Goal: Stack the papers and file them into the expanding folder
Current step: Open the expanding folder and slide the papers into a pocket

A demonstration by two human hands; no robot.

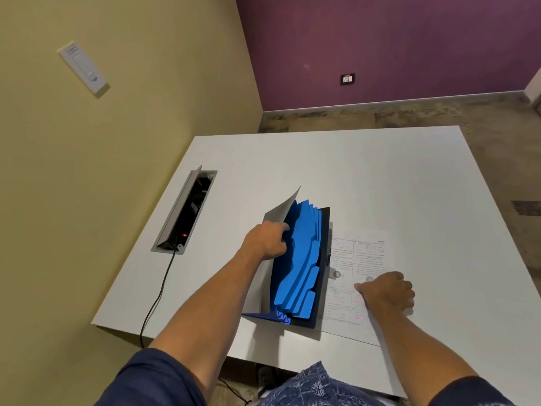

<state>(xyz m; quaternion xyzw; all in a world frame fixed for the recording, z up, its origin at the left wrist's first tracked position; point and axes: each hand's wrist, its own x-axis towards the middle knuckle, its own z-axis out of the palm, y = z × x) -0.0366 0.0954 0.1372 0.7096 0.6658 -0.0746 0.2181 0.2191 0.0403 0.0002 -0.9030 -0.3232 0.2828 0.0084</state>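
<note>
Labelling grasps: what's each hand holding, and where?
Left hand grips the blue expanding folder's grey front flap mid-edge. Right hand presses the printed paper sheet, holding nothing.

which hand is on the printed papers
The right hand, pressing the papers flat on the table; the left hand holds the folder open.

Even indoor light, soft shadows under folder (295, 265), wide-angle edge bending, slight softness
</note>
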